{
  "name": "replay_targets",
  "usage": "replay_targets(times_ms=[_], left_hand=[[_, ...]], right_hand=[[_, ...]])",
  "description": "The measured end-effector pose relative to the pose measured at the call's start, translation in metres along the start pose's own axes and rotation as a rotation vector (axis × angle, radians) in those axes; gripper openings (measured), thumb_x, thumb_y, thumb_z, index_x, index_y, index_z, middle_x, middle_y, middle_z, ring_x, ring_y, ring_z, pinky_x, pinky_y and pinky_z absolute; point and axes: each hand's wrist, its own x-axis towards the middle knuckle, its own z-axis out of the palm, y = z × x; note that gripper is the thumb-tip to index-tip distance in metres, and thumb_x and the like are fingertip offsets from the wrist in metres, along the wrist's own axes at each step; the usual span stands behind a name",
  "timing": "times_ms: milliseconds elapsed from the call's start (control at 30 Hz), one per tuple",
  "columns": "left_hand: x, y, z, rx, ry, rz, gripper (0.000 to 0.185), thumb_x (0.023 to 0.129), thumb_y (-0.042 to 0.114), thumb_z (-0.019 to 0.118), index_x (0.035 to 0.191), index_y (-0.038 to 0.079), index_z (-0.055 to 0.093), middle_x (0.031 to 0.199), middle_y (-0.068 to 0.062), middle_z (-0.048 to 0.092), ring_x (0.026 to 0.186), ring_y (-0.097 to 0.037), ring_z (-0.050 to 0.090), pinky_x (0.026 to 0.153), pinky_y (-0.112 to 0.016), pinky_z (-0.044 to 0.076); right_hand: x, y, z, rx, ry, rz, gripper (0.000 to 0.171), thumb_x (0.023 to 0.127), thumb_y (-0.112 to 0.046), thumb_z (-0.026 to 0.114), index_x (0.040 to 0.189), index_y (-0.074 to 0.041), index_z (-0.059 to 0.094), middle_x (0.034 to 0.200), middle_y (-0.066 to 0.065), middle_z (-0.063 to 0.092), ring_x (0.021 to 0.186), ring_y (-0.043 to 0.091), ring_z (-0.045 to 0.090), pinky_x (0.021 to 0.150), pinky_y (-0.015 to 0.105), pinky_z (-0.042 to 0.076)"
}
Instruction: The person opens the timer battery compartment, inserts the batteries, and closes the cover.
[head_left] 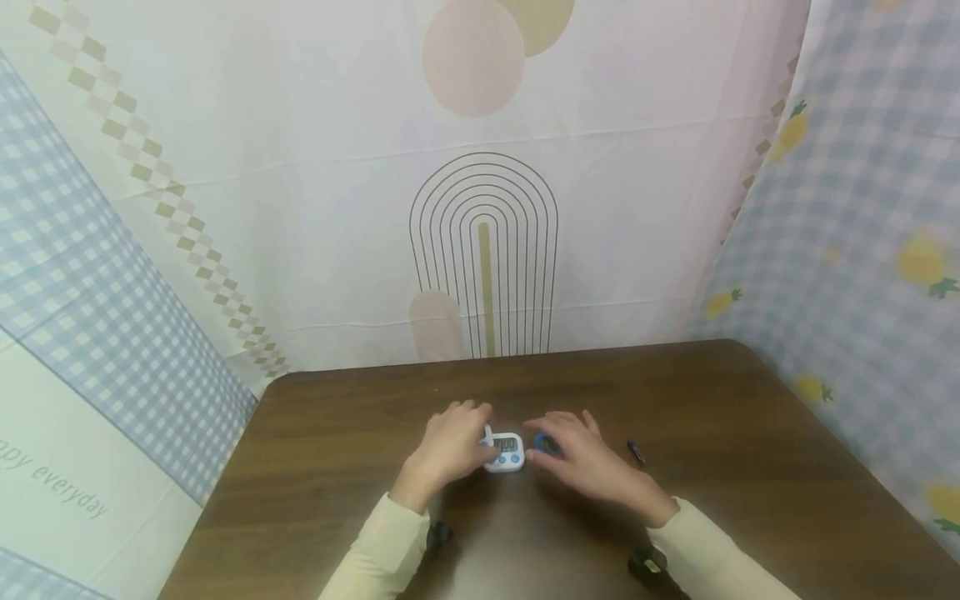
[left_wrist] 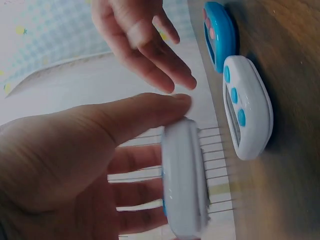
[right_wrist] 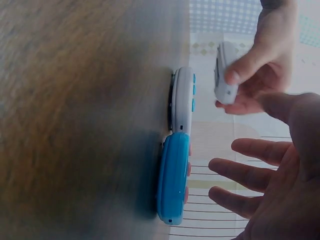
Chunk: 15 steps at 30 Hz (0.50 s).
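Note:
My left hand [head_left: 447, 446] grips a white digital timer [left_wrist: 181, 185] between thumb and fingers, raised off the table in both wrist views. A second white digital timer [head_left: 512, 465], with blue buttons and a lit-grey display, lies face up on the table just right of that hand. Beside it sits a blue digital timer [right_wrist: 172, 180] with pink buttons, its end close against the white one. Over the blue timer hovers my right hand [head_left: 581, 454], fingers spread and holding nothing; in the head view it partly hides that timer.
A small dark pen-like item [head_left: 636, 452] lies right of my right hand. The brown wooden table [head_left: 337, 467] has a patterned cloth [head_left: 337, 250] hanging behind its back edge, with checked cloths at both sides.

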Motion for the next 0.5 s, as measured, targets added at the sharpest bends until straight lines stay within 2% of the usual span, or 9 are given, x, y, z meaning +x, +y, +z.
replay_targets(times_ms=[133,333,433,500], left_hand=[[0.001,0.004,-0.001,-0.028,0.05,0.03,0.043,0.088,0.038,0.086,0.119,0.012,0.072,0.102,-0.003,0.07,0.088,-0.02,0.062,0.065,-0.032,0.052],[0.002,0.008,-0.003,-0.087,0.115,0.038,0.045,0.09,0.043,0.085,0.122,0.014,0.071,0.113,-0.006,0.072,0.094,-0.02,0.063,0.07,-0.033,0.055],[0.002,0.011,-0.003,-0.103,0.15,0.048,0.044,0.09,0.045,0.083,0.121,0.016,0.071,0.117,-0.007,0.072,0.097,-0.02,0.065,0.072,-0.034,0.058],[0.002,0.012,-0.004,-0.128,0.169,0.058,0.043,0.091,0.044,0.083,0.122,0.016,0.072,0.118,-0.007,0.072,0.099,-0.021,0.067,0.075,-0.035,0.059]], right_hand=[[0.002,0.0,0.0,0.034,0.0,0.02,0.04,0.109,-0.036,0.059,0.141,-0.013,0.066,0.144,0.007,0.067,0.147,0.041,0.047,0.118,0.085,0.004],[0.002,0.0,-0.001,0.096,0.008,0.042,0.042,0.114,-0.036,0.046,0.143,-0.012,0.065,0.146,0.008,0.065,0.149,0.041,0.045,0.121,0.082,0.0],[0.001,0.0,-0.003,0.139,0.022,0.037,0.045,0.115,-0.037,0.041,0.142,-0.011,0.065,0.147,0.01,0.065,0.148,0.04,0.046,0.122,0.08,0.004],[0.002,0.001,-0.004,0.171,0.041,0.026,0.045,0.116,-0.036,0.039,0.141,-0.01,0.066,0.145,0.01,0.066,0.145,0.04,0.049,0.123,0.078,0.012]])
